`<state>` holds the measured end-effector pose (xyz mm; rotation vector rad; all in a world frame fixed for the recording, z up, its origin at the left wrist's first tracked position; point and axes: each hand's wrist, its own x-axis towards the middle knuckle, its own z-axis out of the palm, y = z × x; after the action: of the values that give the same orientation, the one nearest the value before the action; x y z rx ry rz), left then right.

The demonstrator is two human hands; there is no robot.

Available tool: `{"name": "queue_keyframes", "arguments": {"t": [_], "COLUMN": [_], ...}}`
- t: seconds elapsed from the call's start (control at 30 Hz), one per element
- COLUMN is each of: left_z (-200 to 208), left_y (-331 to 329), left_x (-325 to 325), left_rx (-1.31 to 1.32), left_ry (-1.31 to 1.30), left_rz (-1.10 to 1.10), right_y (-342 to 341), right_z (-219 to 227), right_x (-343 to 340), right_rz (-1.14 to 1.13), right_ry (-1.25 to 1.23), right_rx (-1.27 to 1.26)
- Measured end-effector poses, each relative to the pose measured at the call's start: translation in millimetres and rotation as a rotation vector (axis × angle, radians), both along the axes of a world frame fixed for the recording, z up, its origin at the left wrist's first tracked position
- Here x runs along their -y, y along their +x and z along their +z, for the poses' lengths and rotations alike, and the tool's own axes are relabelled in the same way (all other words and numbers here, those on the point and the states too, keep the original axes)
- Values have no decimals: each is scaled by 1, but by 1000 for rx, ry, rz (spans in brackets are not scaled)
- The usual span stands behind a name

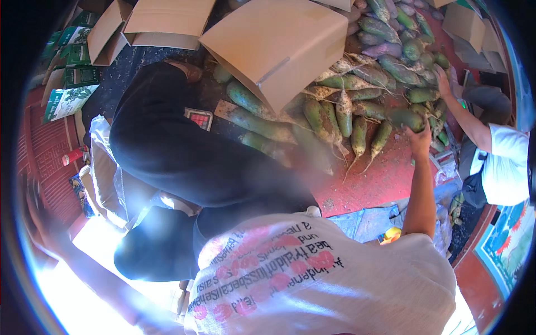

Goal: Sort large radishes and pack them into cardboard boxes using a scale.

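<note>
My right hand (417, 137) reaches out at the right and is closed around the end of a thick green radish (405, 118). Beside it lie more green radishes (345, 114), soil-stained, with long pale root tips, on a red surface (363, 187). Out at the left rim, away from the pile, my left hand (36, 209) is smeared by motion, and its fingers cannot be made out. My bent leg in dark trousers (167, 134) lies between the two hands.
A large open cardboard box (279, 44) covers part of the pile. At the right a co-worker in a white shirt (505, 164) reaches a hand (443, 81) into the radishes. Green-and-white cartons (70, 100) stand left; a small red-and-white object (199, 119) lies by my leg.
</note>
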<state>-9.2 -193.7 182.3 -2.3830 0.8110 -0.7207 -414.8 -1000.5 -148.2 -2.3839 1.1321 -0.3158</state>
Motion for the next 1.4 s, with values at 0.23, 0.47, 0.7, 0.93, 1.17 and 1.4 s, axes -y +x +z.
{"name": "queue_keyframes", "arguments": {"t": [0.23,0.47,0.7,0.93,1.17,1.4], "left_z": [-148,-196,-186,-196,-190,-184], "left_y": [-83,-149,-149,-131,-150,-160], "left_x": [375,421,384,376,393,383], "left_rx": [-1567,-2064,-2487,-2958,-2118,-1511], "left_ry": [-1061,-1187,-1798,-1875,-1909,-1629], "left_rz": [-724,-570,-26,0,-276,-507], "right_y": [96,195,202,166,228,240], "right_z": [141,212,207,171,196,180], "right_x": [-70,-179,-189,-186,-299,-286], "right_rz": [152,303,406,461,317,117], "right_ry": [837,640,-288,7,675,654], "right_rx": [241,183,-69,-188,555,744]}}
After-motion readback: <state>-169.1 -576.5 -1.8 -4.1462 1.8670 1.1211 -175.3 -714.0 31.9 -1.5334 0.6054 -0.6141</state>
